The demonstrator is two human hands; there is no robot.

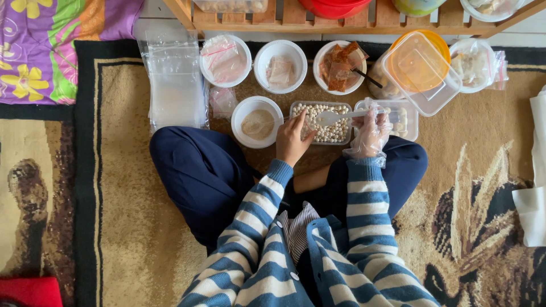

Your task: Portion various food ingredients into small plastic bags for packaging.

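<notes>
I sit cross-legged on a patterned rug. My left hand (293, 139) rests on the near left rim of a clear rectangular tub (341, 106) filled with small white balls. Wearing a thin clear plastic glove, my right hand (371, 132) grips the handle of a white plastic spoon (335, 117). The spoon's bowl lies over the white balls. A second clear tub (406, 122) with pale pieces stands just right of the first, partly behind my gloved hand.
A white bowl of brownish powder (257, 122) sits left of the tub. Behind are white bowls with bagged items (225, 59), pale pieces (280, 67) and brown snacks (340, 68). A stack of clear bags (175, 85) lies left; a lidded orange container (420, 68) right; a wooden shelf (341, 23) behind.
</notes>
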